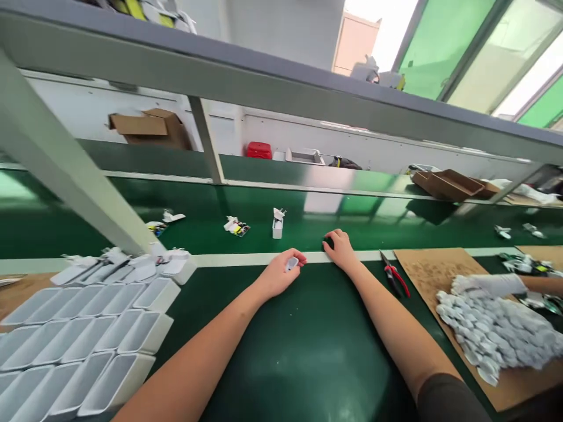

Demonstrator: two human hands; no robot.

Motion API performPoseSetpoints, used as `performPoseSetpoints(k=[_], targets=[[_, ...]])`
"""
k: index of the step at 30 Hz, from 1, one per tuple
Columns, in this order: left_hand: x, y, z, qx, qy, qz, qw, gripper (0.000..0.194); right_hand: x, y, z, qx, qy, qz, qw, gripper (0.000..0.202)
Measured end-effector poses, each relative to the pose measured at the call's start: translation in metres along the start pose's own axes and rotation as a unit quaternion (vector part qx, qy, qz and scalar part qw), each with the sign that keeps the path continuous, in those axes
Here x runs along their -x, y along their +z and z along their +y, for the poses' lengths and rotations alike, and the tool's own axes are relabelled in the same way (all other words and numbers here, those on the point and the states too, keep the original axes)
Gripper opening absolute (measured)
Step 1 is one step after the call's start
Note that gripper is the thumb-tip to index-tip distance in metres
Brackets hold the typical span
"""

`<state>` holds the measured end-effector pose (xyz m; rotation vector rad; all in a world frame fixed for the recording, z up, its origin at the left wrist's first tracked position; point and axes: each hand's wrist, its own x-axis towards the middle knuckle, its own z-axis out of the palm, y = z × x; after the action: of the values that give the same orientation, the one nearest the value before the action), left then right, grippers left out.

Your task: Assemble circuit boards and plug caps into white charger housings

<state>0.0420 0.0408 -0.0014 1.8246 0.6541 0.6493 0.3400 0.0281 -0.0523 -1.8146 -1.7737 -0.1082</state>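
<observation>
My left hand (281, 274) is curled round a small white plastic part (291, 264) near the pale strip along the green work surface. To its right, my right hand (338, 248) rests over the green belt, its thumb and fingers curved and apart, with nothing visible between them. Just beyond my left hand stands a white housing (277, 227) with a white piece and metal prongs sticking out of its top. A small circuit board (238, 227) with yellow and white components lies left of that housing. The two hands do not touch.
Rows of white housings (145, 332) fill the left side. Red-handled pliers (396, 278) lie right of my right arm. Further right, a gloved hand (492, 285) of another person is at a pile of white parts (497, 328) on cardboard (433, 266). A shelf beam (281, 94) crosses above.
</observation>
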Motion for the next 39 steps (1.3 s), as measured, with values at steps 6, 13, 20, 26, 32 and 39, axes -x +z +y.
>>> performPoseSetpoints(k=[6, 13, 20, 26, 32, 39], targets=[[0.000, 0.002, 0.006, -0.080, -0.010, 0.017, 0.997, 0.021, 0.002, -0.003, -0.003, 0.024, 0.017, -0.017, 0.999, 0.025], [0.005, 0.009, 0.012, -0.157, 0.022, 0.085, 0.984, 0.012, 0.005, -0.008, -0.005, 0.017, -0.002, -0.006, 1.000, 0.026], [0.006, 0.013, 0.010, -0.201, 0.021, 0.126, 0.971, 0.006, 0.002, -0.004, 0.012, -0.017, -0.031, -0.001, 0.999, 0.037], [0.009, 0.013, 0.012, -0.212, 0.015, 0.109, 0.971, 0.007, 0.001, 0.005, 0.032, 0.000, -0.037, 0.022, 0.999, 0.043], [0.008, 0.012, 0.009, -0.201, 0.021, 0.106, 0.973, 0.006, 0.000, -0.004, 0.021, -0.018, -0.024, 0.014, 0.999, 0.037], [0.009, 0.011, 0.007, -0.185, 0.025, 0.102, 0.977, 0.008, 0.002, -0.016, 0.006, -0.069, 0.008, -0.003, 0.998, 0.026]])
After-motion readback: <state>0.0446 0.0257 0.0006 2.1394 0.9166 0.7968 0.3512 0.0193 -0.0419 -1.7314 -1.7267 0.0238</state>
